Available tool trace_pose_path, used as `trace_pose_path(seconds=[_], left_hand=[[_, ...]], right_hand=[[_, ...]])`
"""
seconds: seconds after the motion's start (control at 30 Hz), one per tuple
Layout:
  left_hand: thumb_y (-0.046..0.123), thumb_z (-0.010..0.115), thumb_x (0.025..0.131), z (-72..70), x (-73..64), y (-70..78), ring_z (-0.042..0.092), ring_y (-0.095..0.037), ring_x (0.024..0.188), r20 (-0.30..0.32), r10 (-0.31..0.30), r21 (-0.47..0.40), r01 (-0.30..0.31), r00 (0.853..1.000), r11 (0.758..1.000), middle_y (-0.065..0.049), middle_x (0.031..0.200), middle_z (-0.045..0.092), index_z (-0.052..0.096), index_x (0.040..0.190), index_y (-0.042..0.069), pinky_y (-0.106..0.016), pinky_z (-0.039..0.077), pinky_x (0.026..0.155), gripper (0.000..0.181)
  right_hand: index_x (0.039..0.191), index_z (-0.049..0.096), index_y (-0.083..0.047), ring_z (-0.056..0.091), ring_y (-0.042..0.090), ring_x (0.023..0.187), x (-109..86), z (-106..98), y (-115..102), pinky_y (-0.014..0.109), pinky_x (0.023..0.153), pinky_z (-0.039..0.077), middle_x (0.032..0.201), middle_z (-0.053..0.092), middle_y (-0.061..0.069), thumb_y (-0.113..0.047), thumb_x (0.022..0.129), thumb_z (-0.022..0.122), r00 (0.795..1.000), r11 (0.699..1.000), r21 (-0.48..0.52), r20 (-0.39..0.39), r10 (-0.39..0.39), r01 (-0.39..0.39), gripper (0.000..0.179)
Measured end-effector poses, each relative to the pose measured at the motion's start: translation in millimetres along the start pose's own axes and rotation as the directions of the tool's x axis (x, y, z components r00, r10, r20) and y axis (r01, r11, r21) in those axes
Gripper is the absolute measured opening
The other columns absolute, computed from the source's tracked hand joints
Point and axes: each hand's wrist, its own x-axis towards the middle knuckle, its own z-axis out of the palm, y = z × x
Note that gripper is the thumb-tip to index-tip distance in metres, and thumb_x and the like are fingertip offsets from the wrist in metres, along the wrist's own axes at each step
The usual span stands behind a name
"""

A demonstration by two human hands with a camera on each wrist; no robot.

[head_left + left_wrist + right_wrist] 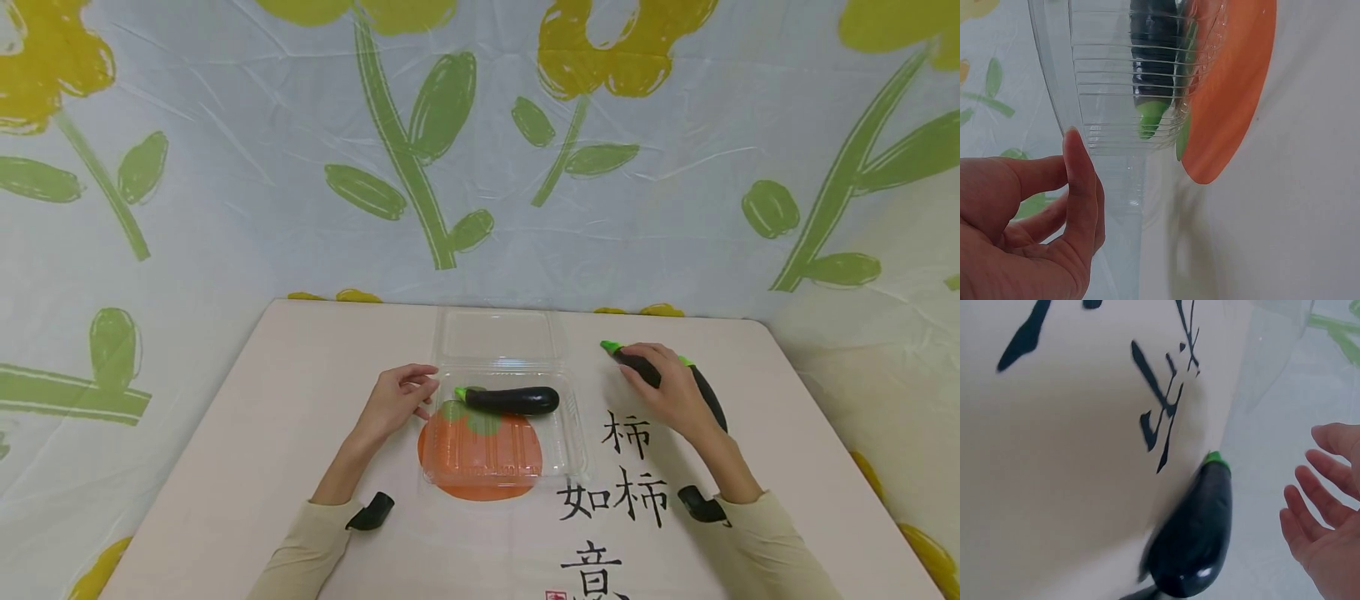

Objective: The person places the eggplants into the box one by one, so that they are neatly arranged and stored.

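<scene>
Clear container (558, 454) taken as landmark; its lid (498, 333) is folded back on the far side. Three eggplants noted.

First eggplant (639, 365): laid right of the container, about level with its hinge, partly covered by the right hand (663, 387). Long axis set diagonally; stem pointed to the far left, body run back toward the near right. Skin dark purple-black, stem cap bright green. The right hand's fingers are curved and spread apart in the right wrist view; contact with the eggplant cannot be told.

Second eggplant (711, 396): farther right of the container, beyond the right hand and partly hidden by it. Slanted likewise, green stem end to the far left.

Third eggplant (517, 401): held inside the container, in its far half. Long axis laid across it, stem left, blunt end right; skin glossy, near black.

Left hand (393, 398): placed at the container's left edge, fingers loosely bent; touch cannot be told.
</scene>
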Motion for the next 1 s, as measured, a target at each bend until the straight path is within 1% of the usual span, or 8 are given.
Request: trace_pose_path(seconds=[0.1, 0.27, 0.4, 0.53, 0.63, 0.67, 0.87, 1.0], left_hand=[[-0.002, 0.062, 0.1, -0.4, 0.1, -0.3, 0.067, -0.047, 0.076, 0.003, 0.007, -0.006, -0.006, 1.0, 1.0, -0.028, 0.103, 0.063, 0.06, 0.127, -0.017, -0.057, 0.061, 0.071, 0.031], [-0.002, 0.062, 0.1, -1.1, 0.0, -0.1, 0.068, -0.045, 0.074, 0.006, 0.011, -0.011, -0.011, 1.0, 1.0, -0.028, 0.103, 0.063, 0.06, 0.127, -0.018, -0.058, 0.06, 0.072, 0.031], [-0.002, 0.062, 0.1, -0.6, -0.1, 0.5, 0.067, -0.046, 0.075, 0.002, 0.011, -0.008, -0.011, 1.0, 1.0, -0.028, 0.103, 0.063, 0.06, 0.126, -0.018, -0.058, 0.06, 0.071, 0.031], [-0.002, 0.062, 0.1, 0.0, -0.2, 0.5, 0.068, -0.035, 0.068, -0.003, 0.01, 0.001, -0.01, 1.0, 1.0, -0.028, 0.103, 0.064, 0.06, 0.126, -0.017, -0.057, 0.061, 0.071, 0.031], [-0.002, 0.063, 0.1, 0.0, -0.1, -0.1, 0.068, -0.028, 0.066, -0.003, 0.007, 0.007, -0.007, 1.0, 1.0, -0.029, 0.103, 0.064, 0.06, 0.127, -0.017, -0.056, 0.061, 0.071, 0.031], [-0.002, 0.063, 0.1, -0.1, 0.0, -0.3, 0.068, -0.028, 0.066, -0.002, 0.007, 0.008, -0.006, 1.0, 1.0, -0.029, 0.104, 0.064, 0.06, 0.127, -0.017, -0.055, 0.061, 0.07, 0.031], [-0.002, 0.062, 0.1, 0.0, 0.4, -1.6, 0.067, -0.046, 0.074, -0.003, 0.011, -0.001, -0.011, 1.0, 1.0, -0.028, 0.104, 0.063, 0.06, 0.127, -0.017, -0.057, 0.061, 0.071, 0.031], [-0.002, 0.062, 0.1, 0.3, 0.4, -2.1, 0.066, -0.05, 0.078, -0.004, 0.011, 0.001, -0.011, 1.0, 1.0, -0.028, 0.105, 0.063, 0.06, 0.127, -0.017, -0.058, 0.061, 0.071, 0.031]], right_hand=[[0.116, 0.069, 0.007, 0.061, 0.043, 0.11, -3.3, -1.3, 5.7, 0.055, 0.091, 0.047, 0.116, 0.067, 0.024, 0.007, 0.087, 0.076, 1.0, 1.0, -0.001, -0.007, 0.022, -0.022, 0.03], [0.118, 0.068, 0.008, 0.057, 0.049, 0.115, -8.9, -1.8, 15.4, 0.064, 0.094, 0.045, 0.121, 0.063, 0.029, 0.005, 0.088, 0.075, 0.997, 0.997, -0.006, 0.005, 0.075, -0.075, 0.032], [0.119, 0.066, 0.01, 0.054, 0.053, 0.117, -13.0, -1.6, 21.7, 0.069, 0.095, 0.042, 0.125, 0.06, 0.033, 0.005, 0.087, 0.075, 0.994, 0.994, -0.023, 0.02, 0.104, -0.104, 0.034], [0.122, 0.065, 0.01, 0.053, 0.054, 0.117, -15.9, -2.6, 24.2, 0.07, 0.096, 0.042, 0.125, 0.059, 0.035, 0.005, 0.089, 0.074, 0.99, 0.99, -0.044, 0.051, 0.135, -0.133, 0.035], [0.127, 0.061, 0.011, 0.052, 0.055, 0.119, -18.4, -4.4, 25.0, 0.07, 0.096, 0.042, 0.127, 0.056, 0.036, 0.004, 0.094, 0.068, 0.979, 0.983, -0.061, 0.101, 0.179, -0.174, 0.035], [0.129, 0.059, 0.012, 0.051, 0.055, 0.119, -19.0, -4.8, 25.7, 0.07, 0.096, 0.042, 0.128, 0.056, 0.037, 0.004, 0.095, 0.066, 0.975, 0.981, -0.07, 0.115, 0.189, -0.182, 0.035], [0.129, 0.054, 0.021, 0.053, 0.058, 0.115, -19.6, -6.1, 28.8, 0.069, 0.092, 0.046, 0.124, 0.055, 0.042, 0.013, 0.097, 0.052, 0.97, 0.979, -0.097, 0.149, 0.192, -0.179, 0.033], [0.129, 0.053, 0.022, 0.054, 0.058, 0.114, -19.6, -8.0, 27.9, 0.069, 0.092, 0.046, 0.123, 0.055, 0.042, 0.012, 0.098, 0.053, 0.958, 0.973, -0.11, 0.183, 0.219, -0.201, 0.032]])
